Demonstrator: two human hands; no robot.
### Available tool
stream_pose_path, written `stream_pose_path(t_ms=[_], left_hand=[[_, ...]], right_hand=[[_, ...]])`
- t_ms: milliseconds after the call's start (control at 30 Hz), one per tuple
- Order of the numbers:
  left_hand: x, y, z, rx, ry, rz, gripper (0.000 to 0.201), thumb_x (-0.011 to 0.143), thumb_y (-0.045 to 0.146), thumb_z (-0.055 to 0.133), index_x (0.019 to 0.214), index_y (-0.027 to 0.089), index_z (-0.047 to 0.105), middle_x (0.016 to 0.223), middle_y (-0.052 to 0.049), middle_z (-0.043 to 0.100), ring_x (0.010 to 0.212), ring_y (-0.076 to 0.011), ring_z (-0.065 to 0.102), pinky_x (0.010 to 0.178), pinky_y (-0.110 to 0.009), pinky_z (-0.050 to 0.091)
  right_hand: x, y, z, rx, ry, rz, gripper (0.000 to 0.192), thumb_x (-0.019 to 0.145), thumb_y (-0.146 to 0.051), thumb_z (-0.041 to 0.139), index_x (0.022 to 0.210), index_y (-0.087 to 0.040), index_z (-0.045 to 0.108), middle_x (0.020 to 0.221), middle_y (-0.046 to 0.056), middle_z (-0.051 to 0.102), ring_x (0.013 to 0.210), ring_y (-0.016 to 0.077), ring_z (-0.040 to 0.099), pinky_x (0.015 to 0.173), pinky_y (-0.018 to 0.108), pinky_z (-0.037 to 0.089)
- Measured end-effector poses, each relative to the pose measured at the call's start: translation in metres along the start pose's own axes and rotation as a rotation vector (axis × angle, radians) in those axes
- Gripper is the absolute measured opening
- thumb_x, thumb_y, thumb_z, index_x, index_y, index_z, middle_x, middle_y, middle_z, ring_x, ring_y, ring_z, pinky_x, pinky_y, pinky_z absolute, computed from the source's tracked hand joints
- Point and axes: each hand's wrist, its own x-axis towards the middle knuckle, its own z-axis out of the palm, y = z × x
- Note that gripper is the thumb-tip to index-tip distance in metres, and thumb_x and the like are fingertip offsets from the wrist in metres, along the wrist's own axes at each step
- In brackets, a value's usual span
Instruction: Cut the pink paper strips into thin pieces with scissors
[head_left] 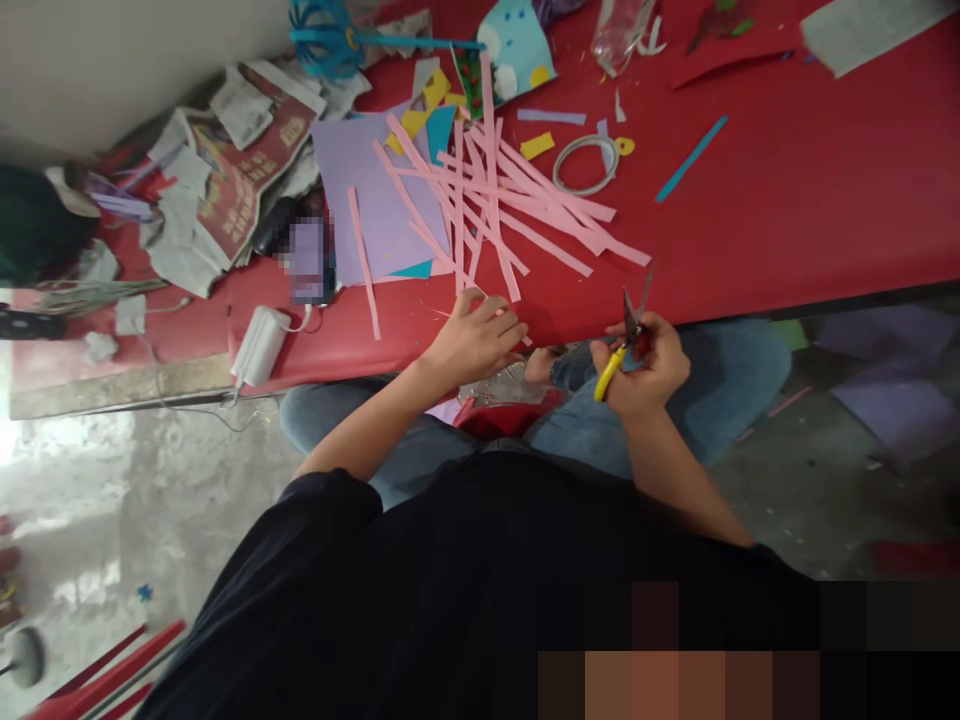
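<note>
My right hand (pixel 646 368) grips a pair of scissors (pixel 628 332) with yellow and red handles, blades pointing up over the edge of the red table (pixel 787 210). My left hand (pixel 474 338) rests at the table's near edge, fingers closed on the end of a thin pink paper strip (pixel 501 312). Just beyond it lies a heap of several long pink paper strips (pixel 510 200), partly over a lilac paper sheet (pixel 367 190).
A roll of tape (pixel 586 163), a teal strip (pixel 691 158), and coloured paper scraps lie further back. Crumpled newspapers (pixel 232 170) pile at the left, with a white charger (pixel 259 345) and cable near the edge. Lilac sheets (pixel 892 395) lie on the floor at right.
</note>
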Motion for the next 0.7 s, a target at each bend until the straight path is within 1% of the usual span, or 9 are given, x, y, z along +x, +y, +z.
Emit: stream_pose_path(t_ms=[67, 167, 333, 467, 500, 567, 600, 633, 700], left_hand=[[-0.005, 0.007, 0.009, 0.028, 0.04, 0.018, 0.028, 0.117, 0.032, 0.054, 0.134, 0.022, 0.074, 0.125, -0.01, 0.082, 0.127, -0.0336, 0.071, 0.111, -0.061, 0.046], [-0.011, 0.014, 0.022, 0.017, 0.068, 0.002, 0.031, 0.117, 0.019, 0.048, 0.128, 0.025, 0.076, 0.121, -0.008, 0.083, 0.124, -0.0293, 0.073, 0.111, -0.059, 0.049], [-0.018, 0.021, 0.037, -0.119, 0.016, -0.082, 0.034, 0.116, 0.02, 0.048, 0.123, 0.029, 0.079, 0.127, -0.009, 0.083, 0.125, -0.029, 0.075, 0.113, -0.061, 0.051], [-0.02, 0.022, 0.039, -0.124, -0.006, -0.053, 0.037, 0.117, 0.022, 0.045, 0.113, 0.03, 0.081, 0.121, -0.007, 0.085, 0.118, -0.0273, 0.078, 0.105, -0.058, 0.057], [-0.021, 0.022, 0.035, -0.127, 0.007, -0.046, 0.036, 0.117, 0.022, 0.046, 0.114, 0.03, 0.081, 0.12, -0.007, 0.085, 0.117, -0.0265, 0.079, 0.103, -0.056, 0.059], [-0.025, 0.023, 0.016, -0.137, 0.112, -0.069, 0.033, 0.117, 0.024, 0.048, 0.115, 0.032, 0.08, 0.118, -0.005, 0.086, 0.112, -0.0249, 0.081, 0.096, -0.053, 0.062], [-0.029, 0.025, 0.001, -0.143, 0.2, -0.109, 0.031, 0.116, 0.025, 0.05, 0.116, 0.032, 0.08, 0.115, -0.005, 0.087, 0.111, -0.0241, 0.081, 0.093, -0.052, 0.063], [-0.034, 0.026, -0.019, -0.152, 0.339, -0.158, 0.027, 0.115, 0.026, 0.052, 0.114, 0.032, 0.079, 0.109, -0.004, 0.086, 0.106, -0.0233, 0.082, 0.089, -0.05, 0.064], [-0.047, 0.024, -0.065, -0.187, 0.578, -0.321, 0.02, 0.114, 0.028, 0.054, 0.114, 0.032, 0.074, 0.106, -0.003, 0.085, 0.102, -0.0209, 0.081, 0.087, -0.048, 0.067]], right_hand=[[0.003, -0.001, 0.003, 0.002, 0.061, -0.059, 0.064, 0.079, -0.058, 0.093, 0.127, -0.022, 0.07, 0.094, 0.004, 0.082, 0.064, 0.0177, 0.063, 0.062, 0.038, 0.053], [0.005, -0.003, 0.004, -0.001, 0.066, -0.077, 0.061, 0.082, -0.055, 0.091, 0.128, -0.021, 0.07, 0.093, 0.006, 0.082, 0.064, 0.0182, 0.066, 0.062, 0.038, 0.055], [0.007, -0.002, 0.005, -0.046, 0.045, -0.051, 0.06, 0.082, -0.059, 0.086, 0.125, -0.02, 0.07, 0.093, 0.006, 0.083, 0.063, 0.017, 0.064, 0.062, 0.037, 0.053], [0.008, 0.001, 0.007, -0.078, 0.039, -0.033, 0.062, 0.081, -0.061, 0.085, 0.124, -0.02, 0.07, 0.093, 0.006, 0.084, 0.061, 0.0158, 0.062, 0.063, 0.036, 0.052], [0.008, 0.003, 0.007, -0.078, 0.039, -0.034, 0.062, 0.081, -0.06, 0.086, 0.125, -0.019, 0.07, 0.094, 0.006, 0.084, 0.062, 0.016, 0.063, 0.063, 0.036, 0.052], [0.008, 0.006, 0.009, -0.064, 0.043, -0.038, 0.062, 0.082, -0.059, 0.086, 0.127, -0.019, 0.07, 0.095, 0.006, 0.085, 0.063, 0.0164, 0.064, 0.063, 0.036, 0.051], [0.008, 0.007, 0.009, -0.055, 0.051, -0.042, 0.062, 0.082, -0.058, 0.085, 0.127, -0.018, 0.07, 0.096, 0.007, 0.085, 0.063, 0.0165, 0.064, 0.062, 0.035, 0.05], [0.008, 0.008, 0.01, -0.047, 0.064, -0.046, 0.062, 0.083, -0.058, 0.085, 0.127, -0.018, 0.07, 0.096, 0.007, 0.085, 0.063, 0.0165, 0.063, 0.061, 0.035, 0.05], [0.009, 0.01, 0.011, -0.042, 0.089, -0.051, 0.06, 0.082, -0.058, 0.085, 0.126, -0.019, 0.07, 0.095, 0.007, 0.084, 0.061, 0.0161, 0.062, 0.059, 0.035, 0.049]])
